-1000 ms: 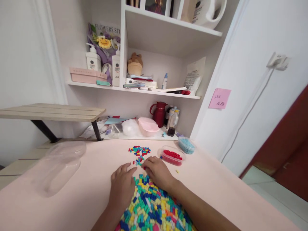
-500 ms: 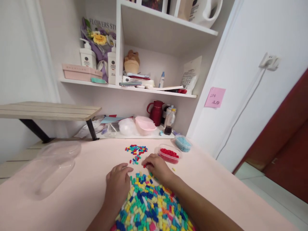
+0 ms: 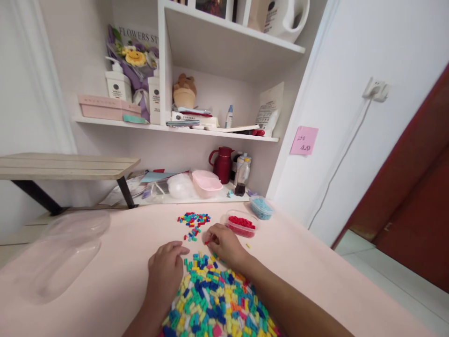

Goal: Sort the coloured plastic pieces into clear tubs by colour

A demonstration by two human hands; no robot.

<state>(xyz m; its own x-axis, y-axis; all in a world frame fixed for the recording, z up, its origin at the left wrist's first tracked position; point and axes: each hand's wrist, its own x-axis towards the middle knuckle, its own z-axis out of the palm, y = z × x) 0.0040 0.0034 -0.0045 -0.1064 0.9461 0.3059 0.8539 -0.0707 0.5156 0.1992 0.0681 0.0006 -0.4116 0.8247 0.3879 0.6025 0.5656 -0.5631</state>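
A large heap of small coloured plastic bricks [image 3: 213, 295] spreads over the pink tabletop between my forearms. My left hand [image 3: 165, 267] rests at the heap's left edge, fingers stretched out and holding nothing. Just beyond the heap, my right hand [image 3: 226, 245] is closed, thumb and fingertips pinched at a small red brick [image 3: 206, 242] low over the table. Farther back lies a smaller group of mixed bricks [image 3: 193, 219], with several more trailing toward me. A clear tub of red bricks [image 3: 242, 224] stands right behind my right hand.
A tub of light blue pieces [image 3: 261, 208] sits at the back right. One yellow brick [image 3: 248, 245] lies alone near my right wrist. Clear empty plastic containers [image 3: 73, 257] are on the left. Behind the table stand a pink bowl [image 3: 206, 182] and a dark red jug [image 3: 222, 164].
The whole view has shifted slightly left as the camera turned. Both hands keep nearly the same places, and the red brick stays at my right fingertips.
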